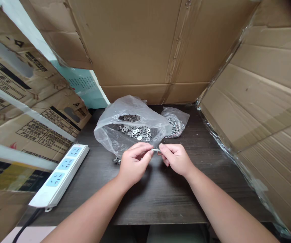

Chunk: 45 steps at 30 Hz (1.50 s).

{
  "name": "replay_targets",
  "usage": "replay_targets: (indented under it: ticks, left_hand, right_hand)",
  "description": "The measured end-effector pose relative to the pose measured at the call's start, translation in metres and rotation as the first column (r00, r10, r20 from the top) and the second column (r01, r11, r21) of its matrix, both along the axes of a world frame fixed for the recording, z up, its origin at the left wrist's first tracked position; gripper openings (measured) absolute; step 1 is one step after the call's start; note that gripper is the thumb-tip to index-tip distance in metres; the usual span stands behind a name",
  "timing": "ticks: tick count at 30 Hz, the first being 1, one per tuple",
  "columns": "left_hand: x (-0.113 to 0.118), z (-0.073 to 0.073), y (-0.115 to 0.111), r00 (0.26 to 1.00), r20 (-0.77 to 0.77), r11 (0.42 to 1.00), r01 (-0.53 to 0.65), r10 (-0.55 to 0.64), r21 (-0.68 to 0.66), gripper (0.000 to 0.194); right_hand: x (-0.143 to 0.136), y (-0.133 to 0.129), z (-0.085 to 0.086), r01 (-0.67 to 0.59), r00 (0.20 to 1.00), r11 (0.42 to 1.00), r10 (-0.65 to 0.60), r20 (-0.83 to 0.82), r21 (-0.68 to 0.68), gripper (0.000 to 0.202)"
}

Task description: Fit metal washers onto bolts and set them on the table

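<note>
A small metal bolt (155, 150) spans the gap between my two hands above the dark table. My left hand (138, 161) pinches its left end between thumb and fingers. At the right end, the thumb and fingers of my right hand (175, 157) are closed on it, with a washer-like piece beside the fingertips. Just behind my hands lies an open clear plastic bag (105, 131) holding many washers (139, 137) and nuts. A smaller plastic bag (183, 116) with bolts in it is behind my right hand. Several small metal pieces (116, 161) sit left of my left hand.
A white power strip (70, 173) with a black cable lies along the left of the dark table (160, 206). Cardboard walls (140, 44) stand at the back, left and right. A light green box (84, 86) is at the back left.
</note>
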<state>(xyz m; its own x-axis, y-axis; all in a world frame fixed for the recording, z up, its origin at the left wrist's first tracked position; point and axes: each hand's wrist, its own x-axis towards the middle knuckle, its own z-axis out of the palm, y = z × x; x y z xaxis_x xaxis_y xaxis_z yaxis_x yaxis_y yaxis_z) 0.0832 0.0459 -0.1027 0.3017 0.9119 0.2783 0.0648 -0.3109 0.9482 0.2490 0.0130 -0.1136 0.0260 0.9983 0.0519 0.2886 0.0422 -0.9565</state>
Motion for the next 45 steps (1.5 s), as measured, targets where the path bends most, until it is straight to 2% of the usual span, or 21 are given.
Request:
replay_targets:
  ticks: [4,9,13,20,31,39,45]
  left_hand:
    - [-0.001,0.002,0.0,0.998,0.061,0.998,0.006,-0.002,-0.06,0.014]
    - [-0.001,0.004,0.001,0.993,0.114,0.983,0.0,0.021,-0.182,0.016]
    - [-0.001,0.004,0.002,0.986,0.165,0.969,0.013,0.028,-0.247,0.02]
    - [-0.002,0.005,0.001,0.988,0.154,0.973,0.026,0.01,-0.23,0.02]
    - [-0.002,0.002,0.0,0.996,0.091,0.998,0.01,-0.004,-0.069,0.017]
    - [-0.002,0.002,0.0,0.996,0.089,0.997,0.021,-0.015,-0.073,0.016]
    - [-0.001,0.004,0.0,0.993,0.117,0.988,0.015,0.003,-0.153,0.016]
  right_hand:
    - [0.001,0.003,-0.002,0.028,0.998,0.998,-0.031,-0.063,-0.053,0.062]
    - [0.004,0.001,0.002,-0.044,0.983,0.995,0.058,-0.173,0.085,0.048]
    - [0.005,-0.001,0.003,-0.063,0.984,0.991,0.082,-0.155,0.122,0.045]
    - [0.005,-0.003,0.004,-0.016,0.998,0.994,0.022,-0.055,0.104,0.044]
    - [0.003,-0.002,0.009,-0.027,0.999,0.997,0.029,-0.035,0.077,0.042]
    - [0.005,-0.001,0.006,-0.046,0.998,0.997,0.048,-0.038,0.056,0.047]
    - [0.006,0.0,0.002,-0.026,0.997,0.998,0.03,-0.073,0.057,0.05]
